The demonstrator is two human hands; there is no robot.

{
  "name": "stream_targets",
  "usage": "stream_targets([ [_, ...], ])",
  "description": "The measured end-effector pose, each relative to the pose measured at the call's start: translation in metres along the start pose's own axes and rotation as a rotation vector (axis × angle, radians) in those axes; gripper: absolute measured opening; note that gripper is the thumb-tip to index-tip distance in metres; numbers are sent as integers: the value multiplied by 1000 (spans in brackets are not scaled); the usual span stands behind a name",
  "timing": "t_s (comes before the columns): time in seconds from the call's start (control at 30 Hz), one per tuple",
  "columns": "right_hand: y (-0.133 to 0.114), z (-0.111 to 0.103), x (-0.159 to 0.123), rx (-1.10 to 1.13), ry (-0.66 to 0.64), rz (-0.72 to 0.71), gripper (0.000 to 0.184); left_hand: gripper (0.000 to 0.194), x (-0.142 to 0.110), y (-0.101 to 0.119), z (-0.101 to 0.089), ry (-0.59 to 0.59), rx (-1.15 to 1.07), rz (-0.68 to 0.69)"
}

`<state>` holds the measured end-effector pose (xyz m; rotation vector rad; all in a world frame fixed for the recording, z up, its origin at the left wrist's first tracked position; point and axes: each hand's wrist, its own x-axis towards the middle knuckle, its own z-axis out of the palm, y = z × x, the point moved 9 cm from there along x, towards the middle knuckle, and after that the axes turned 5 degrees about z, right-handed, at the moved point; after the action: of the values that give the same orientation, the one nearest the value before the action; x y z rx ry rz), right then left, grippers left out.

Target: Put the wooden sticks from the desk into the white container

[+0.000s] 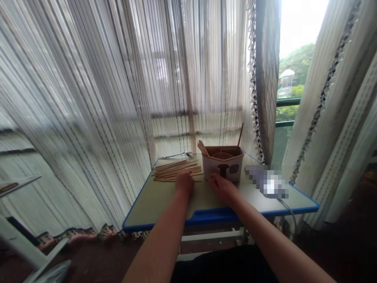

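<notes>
— Where did the wooden sticks (169, 172) lie?
— Just left of the frame's lower center, spread across a blue-edged desk (147, 202), while others jutted from the brown-rimmed container (211, 167) right of center.
— And the person's hands?
— The left hand (185, 181) lay over the sticks' right ends, fingers mostly hidden; how far open, or gripping what, could not be told. The right hand (223, 188), partly curled, was at the container's lower front, its grip unclear.

Stripy curtains (103, 78) hang in front of you. On your right, a bright window (300, 23) shows green trees (303, 59). Your blue-edged desk (156, 204) stands over dark floor (112, 255).
</notes>
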<state>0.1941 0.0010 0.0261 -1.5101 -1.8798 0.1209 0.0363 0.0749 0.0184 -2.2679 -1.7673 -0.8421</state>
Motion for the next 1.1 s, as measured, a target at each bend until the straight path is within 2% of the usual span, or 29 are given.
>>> stream_targets([
  [0.07, 2, 3, 1, -30, -21, 8, 29, 29, 0, 1, -1, 10, 18, 8],
  [0.27, 6, 7, 2, -162, -40, 42, 26, 26, -4, -9, 7, -119, 140, -111],
  [0.47, 12, 10, 3, -259, -60, 95, 26, 22, -4, 1, 10, -177, 61, -40],
  [0.67, 12, 9, 3, -289, -59, 97, 25, 20, -4, 14, 10, -159, 8, 81],
  [0.97, 13, 8, 3, -274, -60, 111, 25, 21, -3, 7, 16, -164, 28, 35],
  [1.1, 14, 6, 3, -262, -45, 104, 25, 24, -2, 7, 14, -128, 31, 17],
])
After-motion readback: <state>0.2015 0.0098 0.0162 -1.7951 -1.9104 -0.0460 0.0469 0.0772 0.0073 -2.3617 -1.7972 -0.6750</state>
